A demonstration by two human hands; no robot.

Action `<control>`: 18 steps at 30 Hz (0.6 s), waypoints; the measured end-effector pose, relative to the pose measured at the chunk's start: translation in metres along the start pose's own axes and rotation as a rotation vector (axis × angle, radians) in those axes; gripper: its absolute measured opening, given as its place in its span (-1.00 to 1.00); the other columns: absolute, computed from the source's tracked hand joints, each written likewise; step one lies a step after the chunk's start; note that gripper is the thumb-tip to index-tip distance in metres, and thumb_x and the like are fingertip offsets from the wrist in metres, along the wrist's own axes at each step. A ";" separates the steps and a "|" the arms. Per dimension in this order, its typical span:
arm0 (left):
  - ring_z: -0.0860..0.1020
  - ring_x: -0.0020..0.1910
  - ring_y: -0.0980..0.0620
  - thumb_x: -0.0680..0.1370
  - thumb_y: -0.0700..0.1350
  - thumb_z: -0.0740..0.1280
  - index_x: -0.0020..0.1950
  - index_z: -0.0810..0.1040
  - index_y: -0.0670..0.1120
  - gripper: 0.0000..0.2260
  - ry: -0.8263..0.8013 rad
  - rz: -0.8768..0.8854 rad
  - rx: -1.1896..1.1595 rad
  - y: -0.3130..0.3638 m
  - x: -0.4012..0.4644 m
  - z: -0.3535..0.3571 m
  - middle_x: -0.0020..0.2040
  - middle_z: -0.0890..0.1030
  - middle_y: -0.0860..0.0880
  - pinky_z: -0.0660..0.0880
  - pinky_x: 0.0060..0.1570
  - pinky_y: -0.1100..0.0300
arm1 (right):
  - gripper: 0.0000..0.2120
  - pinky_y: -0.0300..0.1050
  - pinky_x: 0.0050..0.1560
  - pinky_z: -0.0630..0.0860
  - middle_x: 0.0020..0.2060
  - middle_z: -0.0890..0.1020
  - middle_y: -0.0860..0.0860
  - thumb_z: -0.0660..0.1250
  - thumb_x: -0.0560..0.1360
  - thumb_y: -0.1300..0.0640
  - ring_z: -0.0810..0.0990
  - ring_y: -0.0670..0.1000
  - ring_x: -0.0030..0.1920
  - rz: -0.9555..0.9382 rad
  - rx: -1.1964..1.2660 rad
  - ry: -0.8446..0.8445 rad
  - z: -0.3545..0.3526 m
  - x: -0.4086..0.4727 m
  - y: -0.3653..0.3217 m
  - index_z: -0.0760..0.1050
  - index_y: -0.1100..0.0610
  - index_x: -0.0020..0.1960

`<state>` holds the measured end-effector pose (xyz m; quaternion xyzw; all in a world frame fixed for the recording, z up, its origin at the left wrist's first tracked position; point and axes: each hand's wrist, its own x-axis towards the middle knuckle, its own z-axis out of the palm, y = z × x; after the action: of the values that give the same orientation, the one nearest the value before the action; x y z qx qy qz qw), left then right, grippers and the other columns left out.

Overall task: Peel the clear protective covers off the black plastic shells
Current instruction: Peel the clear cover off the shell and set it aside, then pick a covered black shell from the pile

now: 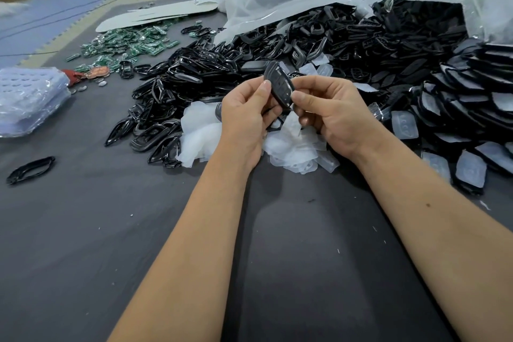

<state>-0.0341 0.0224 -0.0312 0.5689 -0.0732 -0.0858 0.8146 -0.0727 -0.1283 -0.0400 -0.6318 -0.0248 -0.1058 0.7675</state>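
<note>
Both the left hand (244, 108) and right hand (330, 111) pinch 1 black shell (279, 86) by its edges, fingers curled, above bare table (83, 230).

Both bare forearms reach forward from the bottom of the view and converge toward the middle. The left hand (247, 111) is raised with its back toward the camera, fingers curled, the thumb pointing up and pressing against what it grips. The right hand (330, 111) sits just beside it at the same height, fingers curled inward, thumb and forefinger pinching. The two hands nearly touch at the fingertips.
</note>
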 end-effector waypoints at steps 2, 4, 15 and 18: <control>0.65 -0.19 0.10 0.68 -0.29 0.27 0.08 0.64 -0.16 -0.85 0.030 0.067 0.052 0.001 -0.001 0.002 -0.15 0.71 -0.03 0.59 -0.15 0.25 | -0.82 -0.19 -0.35 0.54 -0.33 0.62 0.01 0.42 0.55 0.41 0.54 -0.01 -0.32 -0.051 -0.097 0.024 0.002 -0.003 -0.009 0.68 0.17 0.00; 0.67 -0.17 0.09 0.66 -0.36 0.28 0.10 0.64 -0.14 -0.81 0.058 0.156 0.109 0.004 0.001 0.007 -0.17 0.72 -0.04 0.62 -0.11 0.23 | -0.81 -0.17 -0.39 0.57 -0.34 0.64 -0.02 0.44 0.53 0.43 0.58 -0.03 -0.35 -0.138 -0.304 0.047 0.000 -0.006 -0.023 0.68 0.17 -0.01; 0.63 0.22 -0.08 0.51 -0.41 0.20 0.37 0.59 -0.20 -0.54 -0.183 0.386 0.706 -0.007 0.003 0.141 0.21 0.69 -0.14 0.54 0.29 0.03 | -0.76 -0.29 0.11 0.52 -0.01 0.76 0.06 0.41 0.53 0.31 0.70 0.00 -0.03 -0.352 -1.260 0.542 -0.090 -0.045 -0.097 0.74 0.13 0.13; 0.51 0.37 -0.12 0.54 -0.36 0.23 0.61 0.31 -0.19 -0.40 -0.389 0.389 0.890 -0.013 0.000 0.186 0.34 0.60 -0.20 0.41 0.32 0.16 | -0.73 -0.09 0.13 0.53 0.06 0.75 0.08 0.36 0.57 0.26 0.65 0.15 0.10 -0.345 -1.459 0.670 -0.124 -0.054 -0.117 0.73 0.07 0.19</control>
<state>-0.0753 -0.1522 0.0204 0.8095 -0.3566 0.0023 0.4664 -0.1601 -0.2634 0.0386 -0.8941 0.1840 -0.3951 0.1033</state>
